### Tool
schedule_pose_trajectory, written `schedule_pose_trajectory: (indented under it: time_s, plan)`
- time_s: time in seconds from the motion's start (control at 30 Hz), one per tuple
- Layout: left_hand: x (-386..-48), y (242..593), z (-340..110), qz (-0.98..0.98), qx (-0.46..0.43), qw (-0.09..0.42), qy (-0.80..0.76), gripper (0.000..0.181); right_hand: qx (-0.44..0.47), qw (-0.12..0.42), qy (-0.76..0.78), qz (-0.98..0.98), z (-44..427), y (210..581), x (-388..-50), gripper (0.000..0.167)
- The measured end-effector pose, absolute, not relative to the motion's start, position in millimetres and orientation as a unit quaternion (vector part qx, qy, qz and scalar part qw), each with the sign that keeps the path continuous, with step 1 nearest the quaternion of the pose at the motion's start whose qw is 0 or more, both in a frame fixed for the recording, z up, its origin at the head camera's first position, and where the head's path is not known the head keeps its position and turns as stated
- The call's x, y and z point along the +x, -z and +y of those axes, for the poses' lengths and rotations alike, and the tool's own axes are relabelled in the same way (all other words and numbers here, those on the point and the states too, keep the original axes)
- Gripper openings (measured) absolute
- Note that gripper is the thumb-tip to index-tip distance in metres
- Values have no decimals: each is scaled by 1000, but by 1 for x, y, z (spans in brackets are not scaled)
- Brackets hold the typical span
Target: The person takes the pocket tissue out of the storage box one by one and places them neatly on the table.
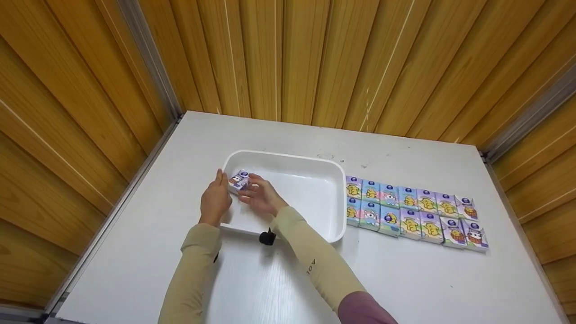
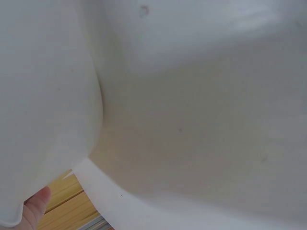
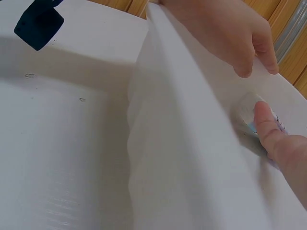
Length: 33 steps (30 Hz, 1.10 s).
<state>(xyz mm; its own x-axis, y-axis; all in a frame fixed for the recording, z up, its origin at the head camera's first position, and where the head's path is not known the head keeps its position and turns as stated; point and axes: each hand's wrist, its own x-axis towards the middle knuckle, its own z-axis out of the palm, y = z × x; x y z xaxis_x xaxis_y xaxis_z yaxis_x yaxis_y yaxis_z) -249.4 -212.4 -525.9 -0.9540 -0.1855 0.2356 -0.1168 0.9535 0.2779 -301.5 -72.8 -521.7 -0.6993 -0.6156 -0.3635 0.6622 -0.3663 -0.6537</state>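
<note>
A white plastic tray [image 1: 306,158] stands on the table, and both hands are at its left part. My left hand [image 1: 215,202] holds the left rim, its fingers pointing toward the far side; in the left wrist view only a fingertip [image 2: 38,203] shows beside the tray wall. Inside the tray, my right hand [image 1: 261,195] pinches a small cartoon-printed pack [image 1: 238,181], tilted near the left wall. The right wrist view has the right thumb [image 3: 271,132] pressing on this pack [image 3: 249,115], partly hidden, with the left hand [image 3: 225,38] above it.
Right of the tray, several similar cartoon-printed packs [image 1: 409,220] lie in two touching rows on the white table [image 1: 405,279]. Wood-patterned panels [image 1: 297,63] stand behind the table and on both sides. A black wrist-worn device [image 1: 267,237] hangs by the tray's front rim.
</note>
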Motion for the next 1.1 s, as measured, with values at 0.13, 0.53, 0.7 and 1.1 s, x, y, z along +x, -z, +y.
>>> schedule_pose_trajectory:
  time_s: [0.13, 0.53, 0.7, 1.1]
  plan:
    - [-250, 525, -212, -979, 82, 120, 144, 57, 6, 392, 807, 442, -72, 523, -302, 53]
    - [-251, 528, -215, -979, 68, 143, 132, 54, 14, 369, 852, 371, -78, 527, -305, 31]
    - [-250, 528, -215, -979, 71, 139, 135, 54, 26, 357, 856, 373, -77, 527, -304, 37]
    - [-250, 525, -214, -978, 75, 130, 143, 56, 13, 362, 820, 443, -74, 525, -303, 48]
